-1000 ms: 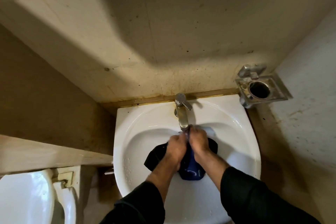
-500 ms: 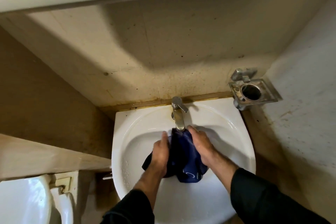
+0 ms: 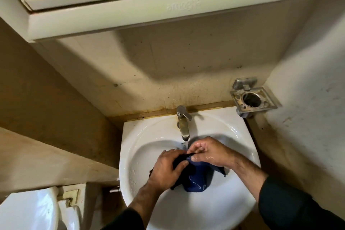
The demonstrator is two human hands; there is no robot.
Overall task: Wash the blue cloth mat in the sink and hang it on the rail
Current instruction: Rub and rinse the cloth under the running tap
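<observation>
- One white toilet sat at the near left, only partly in view.
- One white sink stood against the far wall, to the right of the toilet.
- One left hand reached over the basin, its fingers curled round the left part of the cloth.
- One blue cloth mat lay bunched in the middle of the sink, held between the two hands, its lower end hanging toward the near side.
- One metal tap stood at the far rim, water running from it onto the cloth's upper edge.
- One right hand, wet, pinched the cloth's top edge with its fingers just below the spout.
- One metal holder with a single round opening was fixed to the wall at the far right.
- One pale cabinet hung above it all.
</observation>
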